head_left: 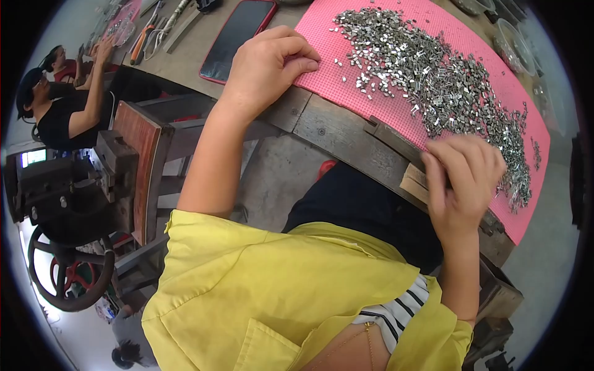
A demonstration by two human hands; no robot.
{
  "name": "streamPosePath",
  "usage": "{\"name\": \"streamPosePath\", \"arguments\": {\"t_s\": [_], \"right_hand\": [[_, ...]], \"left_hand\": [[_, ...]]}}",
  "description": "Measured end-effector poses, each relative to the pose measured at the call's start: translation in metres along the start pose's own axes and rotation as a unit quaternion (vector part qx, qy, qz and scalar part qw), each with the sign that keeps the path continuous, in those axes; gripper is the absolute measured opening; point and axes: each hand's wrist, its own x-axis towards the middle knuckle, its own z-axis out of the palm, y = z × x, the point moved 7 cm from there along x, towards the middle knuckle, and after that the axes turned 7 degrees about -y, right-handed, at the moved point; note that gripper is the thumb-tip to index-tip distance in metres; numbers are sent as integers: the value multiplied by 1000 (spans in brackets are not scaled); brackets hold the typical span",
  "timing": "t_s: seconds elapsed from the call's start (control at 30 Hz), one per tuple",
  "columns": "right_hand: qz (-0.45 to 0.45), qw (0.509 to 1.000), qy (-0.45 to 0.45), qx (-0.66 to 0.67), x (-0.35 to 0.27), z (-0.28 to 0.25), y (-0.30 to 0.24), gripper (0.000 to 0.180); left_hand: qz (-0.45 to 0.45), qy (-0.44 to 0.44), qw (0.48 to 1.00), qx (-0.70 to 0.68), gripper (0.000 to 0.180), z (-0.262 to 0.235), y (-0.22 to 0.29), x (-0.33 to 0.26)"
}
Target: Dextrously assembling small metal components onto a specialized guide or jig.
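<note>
A pink textured mat (322, 37) lies on the workbench, with a long heap of small silvery metal pieces (433, 80) spread over it. My left hand (266, 68) rests at the mat's left edge, thumb and fingers pinched together; anything between the tips is too small to make out. Toward the right, my right hand (464, 179) hovers at the mat's near edge, close to the lower part of the heap. Its fingers are curled and slightly blurred, with the thumb near the index finger, and whatever they hold is hidden. Beside its thumb is a small tan block (416, 180).
A black phone in a red case (238, 40) lies left of the mat. Farther left are orange-handled pliers (142, 43). Clear plastic containers (513, 46) stand beyond the mat. A dark metal bar (396, 142) runs along the bench edge. At left are a handwheel machine (71, 269) and other people.
</note>
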Motion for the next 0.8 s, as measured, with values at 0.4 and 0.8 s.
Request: {"name": "streamPosePath", "arguments": {"t_s": [0.4, 0.8], "right_hand": [[-15, 999, -25, 37, 69, 79, -22, 9], [-20, 993, -75, -89, 85, 91, -33, 8]], "left_hand": [[50, 1, 993, -103, 21, -1, -15, -2], [44, -88, 992, -79, 19, -7, -20, 7]]}}
